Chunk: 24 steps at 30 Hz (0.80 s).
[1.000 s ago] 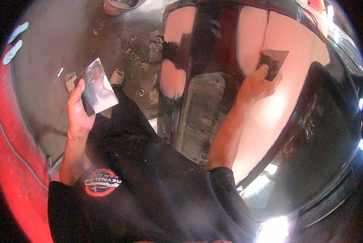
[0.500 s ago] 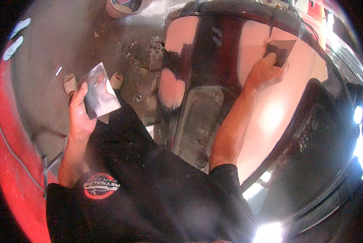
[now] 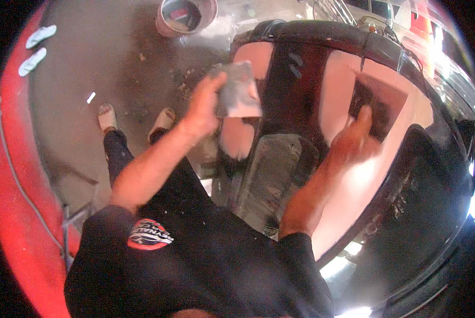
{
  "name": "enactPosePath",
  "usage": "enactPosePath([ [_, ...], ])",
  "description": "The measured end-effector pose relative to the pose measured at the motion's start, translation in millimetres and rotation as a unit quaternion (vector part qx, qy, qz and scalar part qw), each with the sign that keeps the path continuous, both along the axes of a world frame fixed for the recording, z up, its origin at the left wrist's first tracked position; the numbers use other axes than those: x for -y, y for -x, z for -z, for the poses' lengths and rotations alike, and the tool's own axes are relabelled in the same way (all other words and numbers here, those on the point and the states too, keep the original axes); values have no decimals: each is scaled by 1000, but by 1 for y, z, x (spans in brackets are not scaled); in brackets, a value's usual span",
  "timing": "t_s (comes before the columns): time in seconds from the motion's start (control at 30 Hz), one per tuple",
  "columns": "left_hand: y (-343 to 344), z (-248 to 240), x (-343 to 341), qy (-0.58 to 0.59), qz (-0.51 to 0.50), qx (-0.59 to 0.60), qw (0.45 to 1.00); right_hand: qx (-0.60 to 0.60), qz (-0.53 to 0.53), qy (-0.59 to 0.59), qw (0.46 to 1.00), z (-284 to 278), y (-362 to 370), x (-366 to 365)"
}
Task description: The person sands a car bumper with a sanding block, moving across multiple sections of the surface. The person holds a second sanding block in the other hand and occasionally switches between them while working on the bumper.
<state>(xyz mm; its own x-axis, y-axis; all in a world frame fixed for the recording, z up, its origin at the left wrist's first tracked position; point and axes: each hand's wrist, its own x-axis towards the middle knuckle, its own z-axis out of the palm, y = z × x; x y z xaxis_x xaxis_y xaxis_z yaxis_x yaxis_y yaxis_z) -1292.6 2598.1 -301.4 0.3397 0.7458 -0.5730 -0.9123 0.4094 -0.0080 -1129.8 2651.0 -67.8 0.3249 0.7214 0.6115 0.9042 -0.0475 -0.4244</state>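
Observation:
My left hand (image 3: 203, 103), blurred by motion, is closed on a square, shiny metal putty spreader (image 3: 240, 87). It is raised near the left end of a dark car body part (image 3: 288, 100). Smooth pink filler (image 3: 335, 87) covers broad patches of that part. Over the large right-hand patch, my right hand (image 3: 356, 135) grips a second putty spreader (image 3: 388, 100), its flat face dark and reflective. A finger lies along this spreader's face. Whether its edge touches the filler I cannot tell.
A bucket (image 3: 212, 16) with things in it stands on the floor at the top. Pale slippers (image 3: 40, 36) lie at the upper left beside a red curved surface (image 3: 23, 153). Below the filler is a glossy black panel (image 3: 407, 196). My sandalled feet are left of the car part.
My left hand has swung right with its spreader, toward the car part. My right hand and its spreader have moved slightly down and right. The whole view has shifted a little.

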Motion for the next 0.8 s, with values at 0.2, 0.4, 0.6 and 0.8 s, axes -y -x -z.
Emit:
enactPosePath([
  [0.2,6,-106,-13,-1,69,96,993,95,-314,100,939,-30,57,104],
  [0.4,33,-150,18,-43,85,13,995,31,-441,226,868,-24,18,130],
  [0.6,-2,-179,23,-122,71,-164,976,90,-268,267,921,-24,-68,127],
  [0.8,-29,-252,46,-347,110,-449,816,95,-357,256,893,-83,-42,140],
])
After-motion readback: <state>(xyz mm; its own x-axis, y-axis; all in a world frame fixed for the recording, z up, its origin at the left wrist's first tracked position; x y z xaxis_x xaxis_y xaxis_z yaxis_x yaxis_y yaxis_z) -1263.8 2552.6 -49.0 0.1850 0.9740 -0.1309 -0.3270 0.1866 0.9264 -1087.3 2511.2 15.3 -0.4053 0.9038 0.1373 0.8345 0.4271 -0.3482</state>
